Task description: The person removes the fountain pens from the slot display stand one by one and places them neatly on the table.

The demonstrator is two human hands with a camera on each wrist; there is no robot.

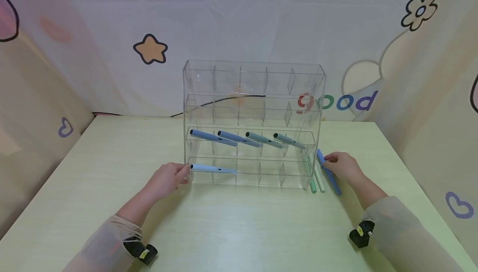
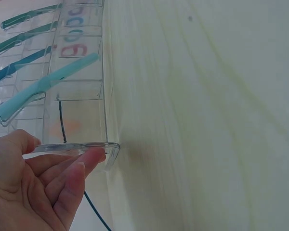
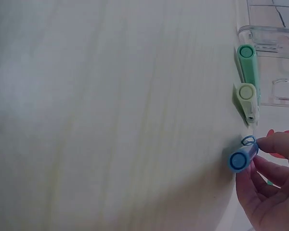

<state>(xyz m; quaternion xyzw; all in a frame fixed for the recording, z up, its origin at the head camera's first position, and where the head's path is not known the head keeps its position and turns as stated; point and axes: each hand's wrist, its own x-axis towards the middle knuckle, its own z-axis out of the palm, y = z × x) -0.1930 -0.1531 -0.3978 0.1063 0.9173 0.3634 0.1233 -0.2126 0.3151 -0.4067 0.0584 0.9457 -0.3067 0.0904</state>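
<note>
Head: backdrop (image 1: 246,27) reads "good" | left hand (image 1: 166,180) pinches rack (image 1: 250,125) | right hand (image 1: 345,167) pinches blue pen (image 1: 330,178)

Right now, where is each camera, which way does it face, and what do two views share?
Head: on the head, facing forward and down at the clear rack; left hand, right hand, left sleeve, right sleeve.
Left wrist: on that wrist, facing the rack's edge; left hand shows.
Right wrist: on that wrist, facing tabletop and blue pen; right hand shows.
Head and right wrist share the blue pen.
</note>
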